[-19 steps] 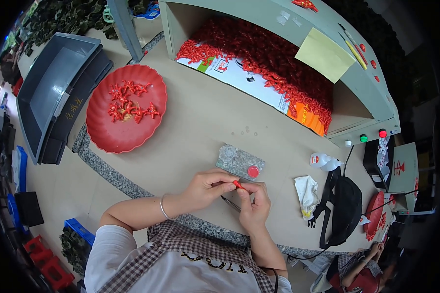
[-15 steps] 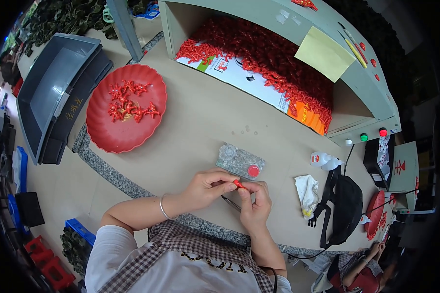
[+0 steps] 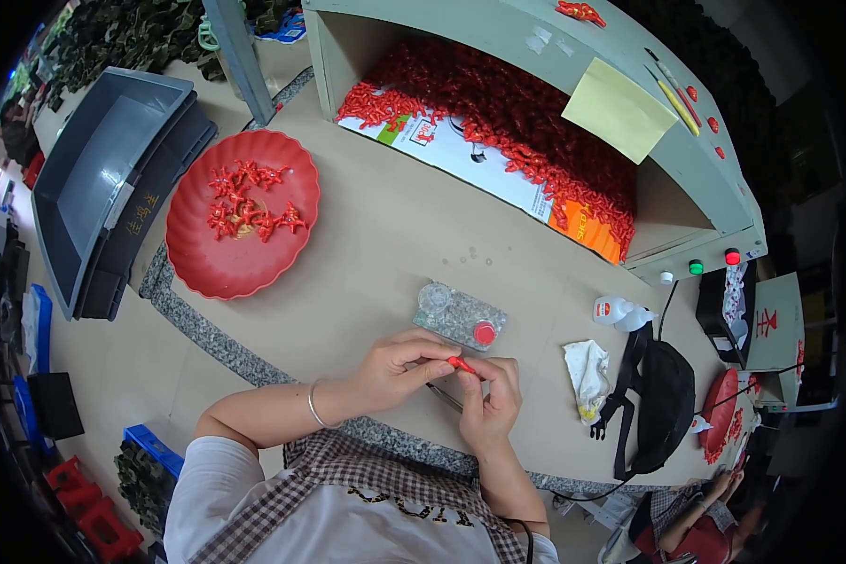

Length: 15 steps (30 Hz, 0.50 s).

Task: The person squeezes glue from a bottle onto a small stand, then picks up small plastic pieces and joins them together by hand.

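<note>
Both hands meet just above the table edge: the left hand (image 3: 399, 365) and the right hand (image 3: 489, 399) pinch one small red piece (image 3: 461, 364) between the fingertips. It looks like glossy plastic, thin and long. Better to keep the grip light and steady

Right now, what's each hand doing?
Left hand: pinched shut on the small red piece.
Right hand: fingertips pinching the same piece.
</note>
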Each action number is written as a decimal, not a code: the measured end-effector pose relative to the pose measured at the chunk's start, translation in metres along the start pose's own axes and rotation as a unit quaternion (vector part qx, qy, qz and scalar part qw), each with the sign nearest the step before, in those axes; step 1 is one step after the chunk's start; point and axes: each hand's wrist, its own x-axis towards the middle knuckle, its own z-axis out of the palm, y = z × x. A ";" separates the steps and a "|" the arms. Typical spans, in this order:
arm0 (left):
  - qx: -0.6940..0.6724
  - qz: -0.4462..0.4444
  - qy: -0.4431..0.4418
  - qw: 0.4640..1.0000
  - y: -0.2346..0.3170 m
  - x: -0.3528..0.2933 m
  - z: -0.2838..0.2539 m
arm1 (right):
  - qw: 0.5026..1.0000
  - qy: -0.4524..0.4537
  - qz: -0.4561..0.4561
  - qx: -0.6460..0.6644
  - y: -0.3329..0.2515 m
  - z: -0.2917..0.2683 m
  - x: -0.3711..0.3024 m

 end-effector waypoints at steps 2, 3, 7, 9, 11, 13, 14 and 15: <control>0.002 -0.023 0.002 1.000 0.001 -0.001 -0.001 | 1.000 -0.004 0.002 0.002 0.000 0.001 0.000; 0.002 -0.023 0.002 1.000 0.001 -0.001 -0.001 | 1.000 -0.004 0.003 0.004 0.001 0.001 -0.001; 0.001 -0.036 0.006 0.999 -0.001 -0.002 0.000 | 0.999 0.006 0.032 0.022 -0.002 0.002 -0.001; 0.010 -0.034 0.005 0.999 -0.001 -0.002 0.000 | 0.999 0.004 0.033 0.022 -0.003 0.002 0.000; 0.016 -0.047 0.007 0.999 0.003 -0.003 -0.002 | 0.999 0.001 0.032 0.022 -0.003 0.004 0.000; 0.014 -0.042 0.004 0.999 0.003 -0.003 -0.003 | 1.000 -0.005 0.018 0.013 -0.001 0.005 -0.002; 0.021 -0.041 0.002 0.999 0.004 -0.003 -0.003 | 1.000 -0.008 0.014 0.025 0.000 0.006 -0.002; 0.032 -0.041 0.010 0.999 0.002 -0.003 -0.002 | 1.000 -0.002 0.014 0.026 0.001 0.005 -0.002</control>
